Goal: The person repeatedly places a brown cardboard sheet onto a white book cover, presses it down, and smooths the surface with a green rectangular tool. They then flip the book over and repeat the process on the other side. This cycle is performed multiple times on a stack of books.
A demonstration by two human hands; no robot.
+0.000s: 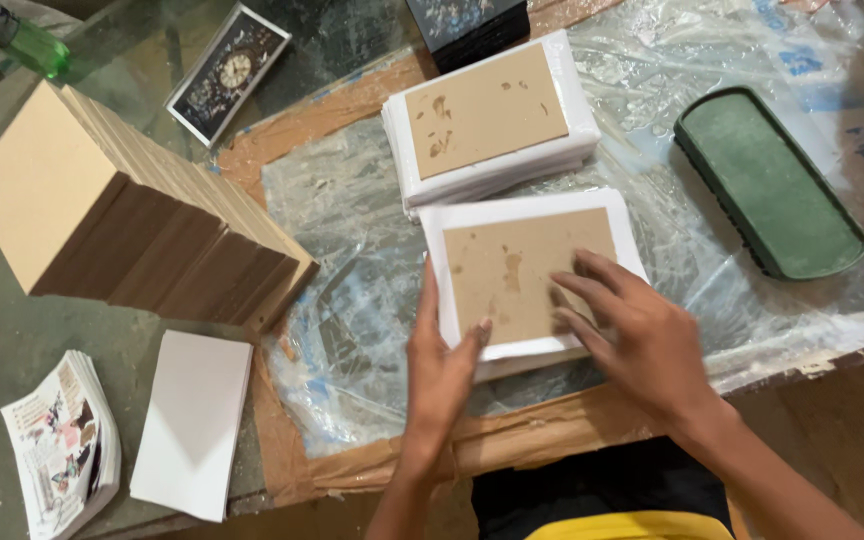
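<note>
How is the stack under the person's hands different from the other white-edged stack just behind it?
The near stack has the left hand at its edge and the right hand flat on top; the far stack is untouched. The far stack lies tilted on the plastic sheet, the near one squarer. Both show brown board framed by white paper.

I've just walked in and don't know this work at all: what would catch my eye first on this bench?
Both hands, left and right, press on a brown board backed with white paper at the middle of the plastic-covered table. A leaning row of plain brown boards fills the left side. A dark green oblong pad lies to the right.
</note>
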